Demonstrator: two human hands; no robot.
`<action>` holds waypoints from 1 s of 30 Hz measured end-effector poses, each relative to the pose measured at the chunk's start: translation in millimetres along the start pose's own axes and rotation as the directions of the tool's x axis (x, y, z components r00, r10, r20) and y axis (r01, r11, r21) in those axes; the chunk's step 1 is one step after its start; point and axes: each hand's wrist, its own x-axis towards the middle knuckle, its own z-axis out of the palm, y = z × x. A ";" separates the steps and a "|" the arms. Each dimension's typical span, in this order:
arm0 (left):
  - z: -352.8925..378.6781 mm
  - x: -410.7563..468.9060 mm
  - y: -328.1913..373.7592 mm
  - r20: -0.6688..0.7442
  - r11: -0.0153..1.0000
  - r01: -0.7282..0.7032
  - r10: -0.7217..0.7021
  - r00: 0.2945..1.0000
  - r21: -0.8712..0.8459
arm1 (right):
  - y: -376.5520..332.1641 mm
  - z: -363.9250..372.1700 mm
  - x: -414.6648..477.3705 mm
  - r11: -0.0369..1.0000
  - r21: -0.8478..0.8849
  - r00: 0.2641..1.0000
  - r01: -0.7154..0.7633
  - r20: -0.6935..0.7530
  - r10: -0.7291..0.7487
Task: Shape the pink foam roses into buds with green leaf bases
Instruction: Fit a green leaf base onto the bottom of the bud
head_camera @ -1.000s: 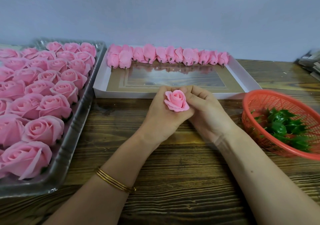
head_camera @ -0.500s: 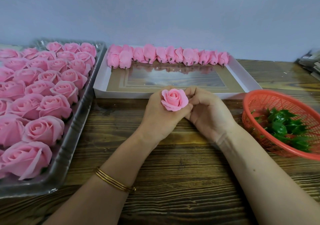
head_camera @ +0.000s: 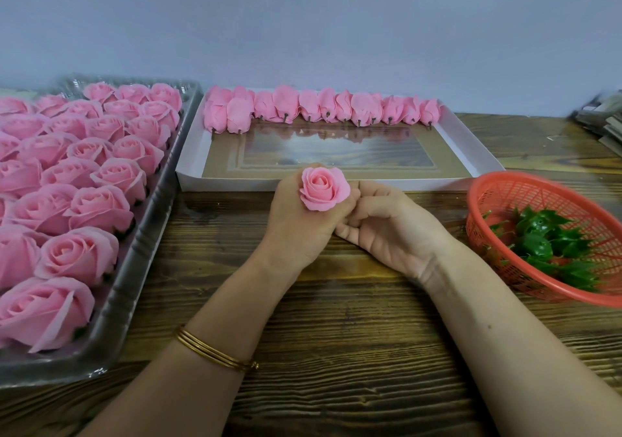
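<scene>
My left hand [head_camera: 296, 224] holds one open pink foam rose [head_camera: 323, 188] upright at the table's middle, its fingers curled around the rose's underside. My right hand [head_camera: 387, 224] sits just right of it with curled fingers at the rose's base; what they pinch is hidden. Several open pink roses fill a clear plastic tray [head_camera: 134, 288] on the left. A row of shaped buds [head_camera: 319, 107] lies along the far side of a white shallow box [head_camera: 464, 147]. Green leaf bases [head_camera: 545, 241] lie in a red mesh basket [head_camera: 505, 194] on the right.
The wooden table [head_camera: 353, 352] stretches below my forearms. A gold bangle [head_camera: 215, 352] circles my left wrist. A stack of papers or cards [head_camera: 602, 120] lies at the far right edge. A plain wall stands behind everything.
The rose has turned and risen slightly in my left hand, now facing the camera more squarely. My right fingers have slipped from beside the bloom to under its base.
</scene>
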 end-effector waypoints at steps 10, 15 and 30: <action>1.6 -1.9 9.6 -0.076 0.995 0.096 -0.093 0.993 0.033 | 4.3 4.0 -4.6 0.998 -0.026 0.992 0.060 0.113 -0.057; 2.3 -2.8 13.9 -0.087 0.995 0.090 -0.086 0.992 0.050 | 7.6 7.6 -5.3 0.997 -0.009 0.994 0.077 0.081 -0.076; 0.1 -2.1 13.2 -0.081 0.996 0.065 -0.061 0.995 0.058 | 12.6 7.9 -1.3 0.994 0.046 0.977 0.095 0.189 -0.102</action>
